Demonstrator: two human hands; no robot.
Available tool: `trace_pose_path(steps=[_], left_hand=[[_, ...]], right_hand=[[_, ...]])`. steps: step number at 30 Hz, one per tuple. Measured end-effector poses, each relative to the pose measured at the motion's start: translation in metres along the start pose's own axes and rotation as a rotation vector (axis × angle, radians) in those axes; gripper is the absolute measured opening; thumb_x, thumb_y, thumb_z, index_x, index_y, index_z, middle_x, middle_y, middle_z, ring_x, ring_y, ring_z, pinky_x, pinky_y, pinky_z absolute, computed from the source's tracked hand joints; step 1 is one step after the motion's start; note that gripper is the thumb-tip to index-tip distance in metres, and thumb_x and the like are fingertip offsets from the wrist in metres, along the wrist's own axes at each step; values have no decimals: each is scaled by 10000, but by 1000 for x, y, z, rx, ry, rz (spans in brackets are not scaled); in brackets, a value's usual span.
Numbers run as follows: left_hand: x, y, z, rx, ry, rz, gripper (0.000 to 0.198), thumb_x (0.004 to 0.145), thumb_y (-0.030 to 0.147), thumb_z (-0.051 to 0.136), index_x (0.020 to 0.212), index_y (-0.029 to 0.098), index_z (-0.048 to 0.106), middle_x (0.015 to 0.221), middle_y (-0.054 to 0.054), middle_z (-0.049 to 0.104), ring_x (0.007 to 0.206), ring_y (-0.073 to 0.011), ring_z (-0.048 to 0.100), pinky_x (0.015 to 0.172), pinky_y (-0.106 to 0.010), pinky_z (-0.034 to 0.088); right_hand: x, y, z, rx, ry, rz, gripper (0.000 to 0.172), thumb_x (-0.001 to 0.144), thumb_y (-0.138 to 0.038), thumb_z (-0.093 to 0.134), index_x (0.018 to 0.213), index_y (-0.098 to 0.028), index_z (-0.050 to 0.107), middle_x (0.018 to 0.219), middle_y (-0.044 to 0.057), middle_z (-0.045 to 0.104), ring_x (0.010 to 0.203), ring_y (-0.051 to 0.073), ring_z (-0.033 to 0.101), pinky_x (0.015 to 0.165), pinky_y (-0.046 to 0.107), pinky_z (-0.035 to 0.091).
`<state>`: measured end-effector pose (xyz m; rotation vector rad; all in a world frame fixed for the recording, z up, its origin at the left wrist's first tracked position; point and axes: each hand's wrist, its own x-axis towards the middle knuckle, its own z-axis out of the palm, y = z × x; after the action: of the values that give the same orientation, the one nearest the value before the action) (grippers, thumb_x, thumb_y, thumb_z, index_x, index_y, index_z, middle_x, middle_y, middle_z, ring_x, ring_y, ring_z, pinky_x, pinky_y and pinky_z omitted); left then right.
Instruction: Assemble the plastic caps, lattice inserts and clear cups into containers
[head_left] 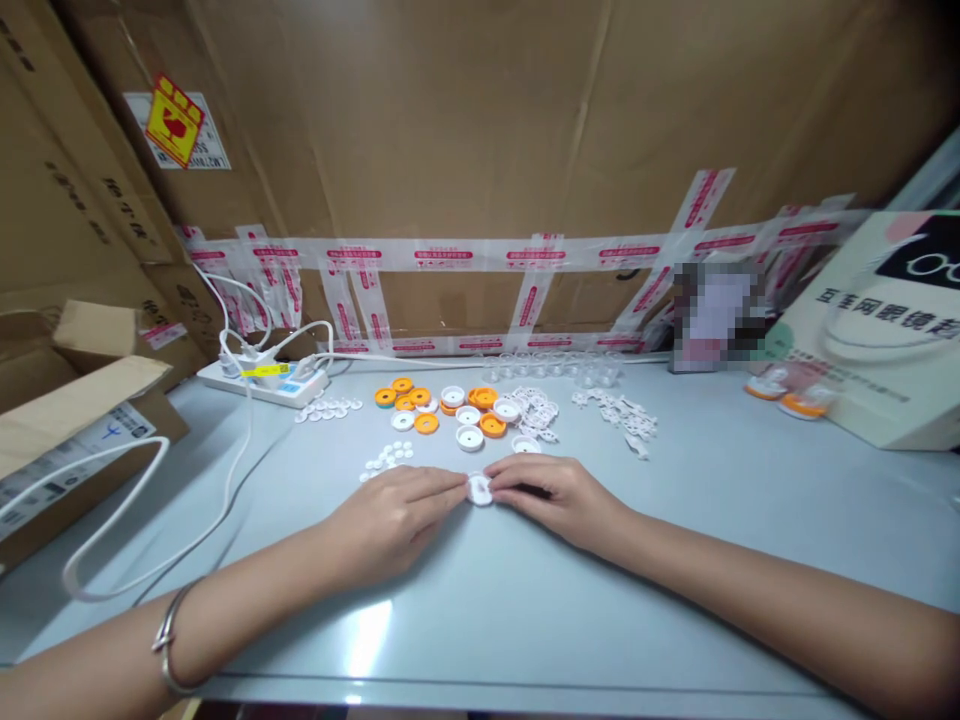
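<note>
The left hand (397,520) and right hand (559,495) have their fingertips closed on opposite sides of a small, round, white plastic piece (480,489), between them at or just above the glossy grey-blue counter (525,620); whether it touches is hard to tell. Good handling probably calls for a light, even pinch at the rim, with the piece level and its middle uncovered.
</note>
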<state>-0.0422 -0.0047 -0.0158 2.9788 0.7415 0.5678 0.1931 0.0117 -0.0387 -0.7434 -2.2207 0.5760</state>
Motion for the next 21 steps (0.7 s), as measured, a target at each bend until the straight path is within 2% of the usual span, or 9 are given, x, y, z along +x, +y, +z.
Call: trace_pose_path(steps=[6, 12, 16, 21], left_hand=[[-1, -2, 4, -45, -20, 18, 388, 874, 106, 411, 1256, 139, 469, 1209, -122, 596, 1061, -206, 592, 852, -362, 526], [3, 1, 5, -213, 18, -139, 402, 877, 132, 426, 1274, 196, 437, 1106, -81, 639, 978, -165, 612, 849, -307, 512], [7, 1, 5, -270, -1, -200, 381, 887, 135, 424, 1256, 220, 459, 1075, -60, 639, 947, -153, 609, 819, -279, 506], [9, 1, 6, -279, -5, -200, 388, 881, 132, 428, 1255, 222, 476, 1047, -65, 644, 917, -158, 613, 799, -284, 508]], right_hand=[[0, 1, 2, 62, 14, 21, 144, 841, -220, 553, 893, -208, 687, 906, 46, 713, 855, 139, 659, 786, 270, 527], [1, 0, 2, 59, -14, 144, 151, 827, -221, 577, 939, -197, 675, 865, 33, 705, 801, 132, 643, 736, 250, 511], [0, 1, 2, 49, -24, 103, 148, 840, -223, 560, 922, -198, 680, 866, 39, 706, 807, 138, 636, 741, 259, 506], [0, 2, 2, 36, -5, 56, 164, 846, -216, 551, 952, -210, 677, 879, 39, 710, 809, 135, 639, 736, 256, 513]])
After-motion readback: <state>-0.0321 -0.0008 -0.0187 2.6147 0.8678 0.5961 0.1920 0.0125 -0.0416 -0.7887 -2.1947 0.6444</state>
